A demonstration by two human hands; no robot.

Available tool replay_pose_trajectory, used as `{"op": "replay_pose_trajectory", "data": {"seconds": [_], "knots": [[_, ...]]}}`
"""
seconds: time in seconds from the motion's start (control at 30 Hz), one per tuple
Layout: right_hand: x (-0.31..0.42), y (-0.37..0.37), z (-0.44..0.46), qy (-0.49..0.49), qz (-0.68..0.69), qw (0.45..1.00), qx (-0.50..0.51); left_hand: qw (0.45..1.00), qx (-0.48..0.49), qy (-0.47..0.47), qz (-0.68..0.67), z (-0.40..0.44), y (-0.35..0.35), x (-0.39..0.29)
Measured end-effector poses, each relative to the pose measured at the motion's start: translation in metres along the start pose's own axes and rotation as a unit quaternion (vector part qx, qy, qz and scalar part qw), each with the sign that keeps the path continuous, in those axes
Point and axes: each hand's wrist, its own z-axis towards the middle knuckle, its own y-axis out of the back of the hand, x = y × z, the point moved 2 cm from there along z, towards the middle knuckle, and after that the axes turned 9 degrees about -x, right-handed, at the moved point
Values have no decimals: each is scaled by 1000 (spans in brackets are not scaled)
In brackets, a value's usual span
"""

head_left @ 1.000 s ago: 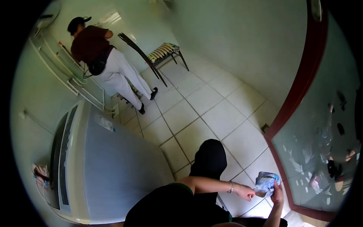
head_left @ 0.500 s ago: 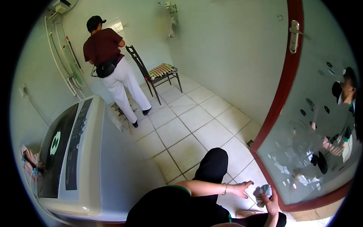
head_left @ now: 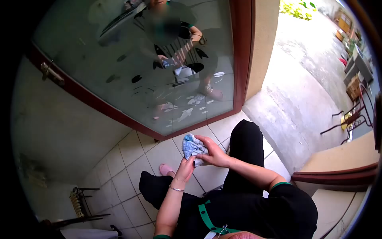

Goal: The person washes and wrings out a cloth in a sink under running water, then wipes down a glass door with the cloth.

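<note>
A crumpled blue and white cloth (head_left: 191, 145) is held between both hands, above the tiled floor and in front of my knees. My left hand (head_left: 185, 169), with a bracelet at the wrist, is closed on its lower edge. From the right, my right hand (head_left: 213, 153) wraps its fingers round the cloth's other side. Part of the cloth is hidden behind the fingers.
A glass door (head_left: 159, 91) with a red-brown frame stands ahead, reflecting a person. To the right, a doorway opens onto a concrete yard (head_left: 294, 103) with boxes and a metal chair (head_left: 352, 117). A chair (head_left: 77, 201) is at the lower left.
The view has swung right towards the glass door and the yard. The washing machine has left view. My left hand, open and apart from the cloth before, now grips it too.
</note>
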Motion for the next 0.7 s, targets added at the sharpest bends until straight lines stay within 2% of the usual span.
{"op": "replay_pose_trajectory", "data": {"seconds": [0.07,0.1,0.13,0.17,0.23,0.27,0.33,0.4,0.43,0.5,0.57,0.63,0.67,0.7], "knots": [[-10,15,-2,-69,81,994,19,980,113,123,103,-17,-18,-30],[-10,33,4,-108,120,986,30,963,159,127,174,-8,-13,-32],[-5,57,16,-53,40,998,6,945,174,95,259,-8,-21,-46],[-20,65,47,-16,-52,998,-10,923,193,71,324,18,0,-54],[12,117,94,59,-179,977,-99,924,167,59,338,24,17,-63],[32,139,122,152,-231,945,-175,926,138,45,350,32,31,-68],[71,177,172,215,-303,876,-309,931,113,48,343,46,51,-75],[101,197,207,322,-349,789,-389,936,63,44,343,58,69,-76],[102,200,222,338,-374,756,-417,936,62,50,343,66,73,-73],[97,198,232,307,-440,738,-410,952,41,55,297,76,80,-71],[29,197,240,339,-509,676,-412,962,31,68,261,89,91,-57],[-18,176,214,281,-467,730,-412,968,-39,82,234,97,108,-43],[-51,166,198,224,-458,758,-407,968,-40,86,231,98,108,-40],[-77,155,178,141,-419,811,-382,963,-29,48,264,101,104,-38]]}}
